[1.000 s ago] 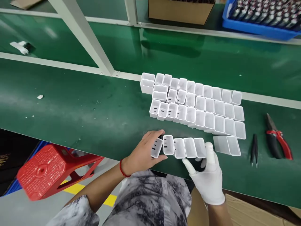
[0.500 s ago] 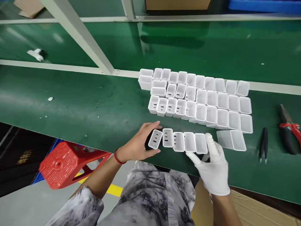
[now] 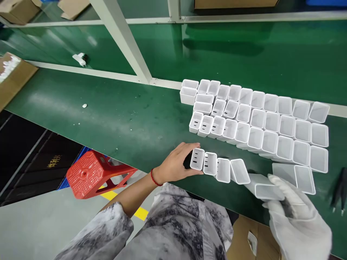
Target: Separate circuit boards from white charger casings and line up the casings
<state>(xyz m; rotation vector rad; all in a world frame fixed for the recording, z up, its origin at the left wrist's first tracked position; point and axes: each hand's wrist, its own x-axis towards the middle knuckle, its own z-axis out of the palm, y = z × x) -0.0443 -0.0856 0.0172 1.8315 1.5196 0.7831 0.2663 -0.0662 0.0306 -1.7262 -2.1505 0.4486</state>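
Note:
Several white plastic boxes, open on top, stand in a short row near the bench's front edge. At its left end my bare left hand (image 3: 182,162) has thumb and fingers around a slotted box (image 3: 197,159). Two more slotted boxes (image 3: 210,163) stand beside it, and another box (image 3: 240,171) leans to the right. My right hand (image 3: 296,216), in a white glove and partly blurred, has thumb and finger on a tipped box (image 3: 267,190) at the row's right end. Next to that glove, one more box (image 3: 305,179) lies tilted.
Behind, several rows of like boxes (image 3: 271,122) stand against the rail of the green bench (image 3: 130,133). Black tweezers (image 3: 339,189) lie at the far right. A cardboard box (image 3: 16,81) stands at the left, and a red stool (image 3: 88,173) is below. A sloping post (image 3: 121,39) rises behind.
The view has swung left. My right hand has moved right and the row's last box is now tipped away from the others. The left-end box now sits close beside its neighbour.

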